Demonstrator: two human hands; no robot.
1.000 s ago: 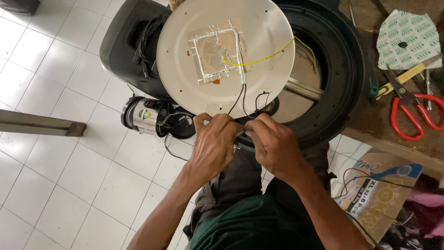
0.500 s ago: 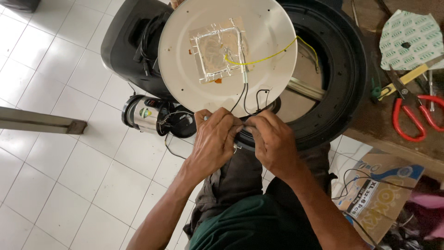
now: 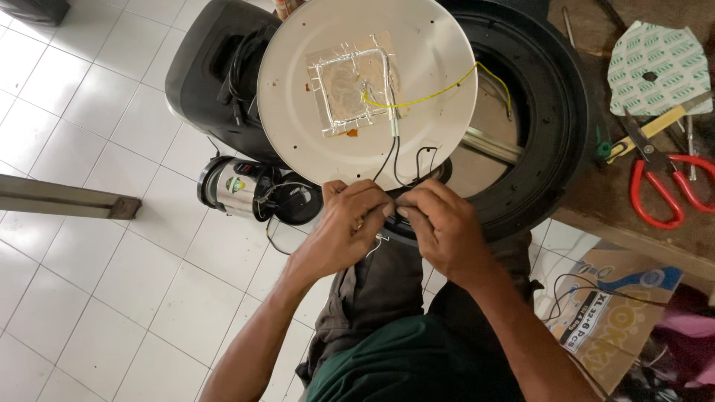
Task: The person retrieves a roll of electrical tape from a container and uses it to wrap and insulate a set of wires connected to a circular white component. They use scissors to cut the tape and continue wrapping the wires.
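Between the two hands, in the head view, thin black wires [image 3: 393, 158] are pinched where they come down off the edge of a round pale disc [image 3: 439, 67]. The left hand [image 3: 348, 223] is closed narrow, its fingertips drawn together on the wire ends, and a short bare strand is seen sticking out just below its fingers. The right hand [image 3: 441, 227] is likewise closed tight, thumb and forefinger pressed onto the same wires, so that both hands are touching at the fingertips. Above the hands the disc is laid tilted over a black tyre [image 3: 555, 112], whose rim is seen just beyond the right hand. On the disc, a square foil patch [image 3: 350, 85] is fixed near the middle, and from it a yellow wire [image 3: 447, 88] is run out toward the tyre, while the black wires are led down to the hands. Left of the left hand, on the white tiled floor [image 3: 89, 246], a small steel-and-black pot [image 3: 234, 186] is set, with a black case [image 3: 212, 71] farther up beyond it. Right of the right hand, well apart, red-handled scissors [image 3: 663, 186] are laid on a brown bench, with a green-patterned sheet [image 3: 655, 67] above them. Below the right forearm a printed carton [image 3: 611, 313] is seen with thin cables across it.
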